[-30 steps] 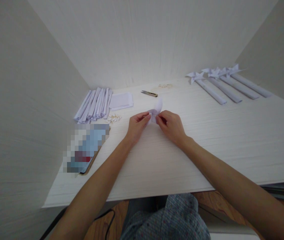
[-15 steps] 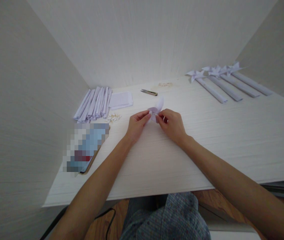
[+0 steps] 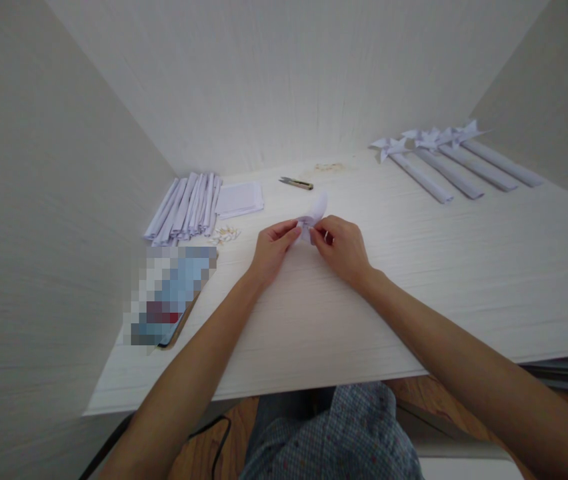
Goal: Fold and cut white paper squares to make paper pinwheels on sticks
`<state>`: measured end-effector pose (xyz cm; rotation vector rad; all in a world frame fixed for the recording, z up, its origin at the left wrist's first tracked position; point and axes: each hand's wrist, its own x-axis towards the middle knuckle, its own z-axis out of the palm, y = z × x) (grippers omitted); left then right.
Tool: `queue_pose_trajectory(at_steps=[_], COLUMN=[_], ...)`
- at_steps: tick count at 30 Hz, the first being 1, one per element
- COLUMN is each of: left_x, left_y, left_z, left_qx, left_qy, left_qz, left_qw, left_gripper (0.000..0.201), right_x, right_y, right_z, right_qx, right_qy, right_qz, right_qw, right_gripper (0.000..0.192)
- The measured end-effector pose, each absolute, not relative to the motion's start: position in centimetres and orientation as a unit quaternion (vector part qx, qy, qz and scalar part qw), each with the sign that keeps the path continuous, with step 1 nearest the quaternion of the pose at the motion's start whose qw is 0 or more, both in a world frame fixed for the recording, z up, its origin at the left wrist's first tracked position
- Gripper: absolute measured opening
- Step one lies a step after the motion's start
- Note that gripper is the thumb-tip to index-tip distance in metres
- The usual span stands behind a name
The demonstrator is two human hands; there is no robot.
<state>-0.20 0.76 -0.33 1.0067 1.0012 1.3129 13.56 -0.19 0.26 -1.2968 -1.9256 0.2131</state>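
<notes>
**Pinching one paper piece between both hands**

We are pinching a small curled white paper piece point(image 3: 313, 215) between our left hand point(image 3: 271, 249) and right hand point(image 3: 343, 245), its flap rising just beyond the fingertips. Four finished white paper pinwheels point(image 3: 439, 163) are lying well off to the right.

Rolled papers point(image 3: 184, 208) lie left, pinwheels point(image 3: 444, 163) right (far back), cutter point(image 3: 296, 183) between.
</notes>
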Motion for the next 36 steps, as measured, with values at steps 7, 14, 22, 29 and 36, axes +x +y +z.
queue_pose_trajectory(at_steps=[7,14,22,29,36], left_x=[-0.21,-0.31,-0.37,-0.50,-0.43], left_y=[0.80,0.83,0.76,0.81,0.76], left_z=[-0.33,-0.51,-0.58,-0.90,-0.73], left_qx=[0.449,0.467,0.477,0.504,0.516], left_qy=[0.393,0.390,0.388,0.386,0.385], left_qz=[0.558,0.549,0.536,0.524,0.516], left_qw=[0.576,0.573,0.578,0.568,0.566], left_gripper=[0.018,0.019,0.024,0.027,0.025], right_x=[13.67,13.62,13.50,13.58,13.42], right_y=[-0.10,-0.10,-0.14,-0.04,-0.20], right_z=[-0.02,0.10,0.08,-0.06,0.27], right_qx=[-0.515,-0.533,-0.536,-0.525,-0.555], right_qy=[-0.755,-0.753,-0.746,-0.745,-0.744], right_qz=[0.078,0.075,0.067,0.059,0.061], right_qw=[0.397,0.379,0.390,0.408,0.366], right_gripper=[0.018,0.020,0.021,0.016,0.021])
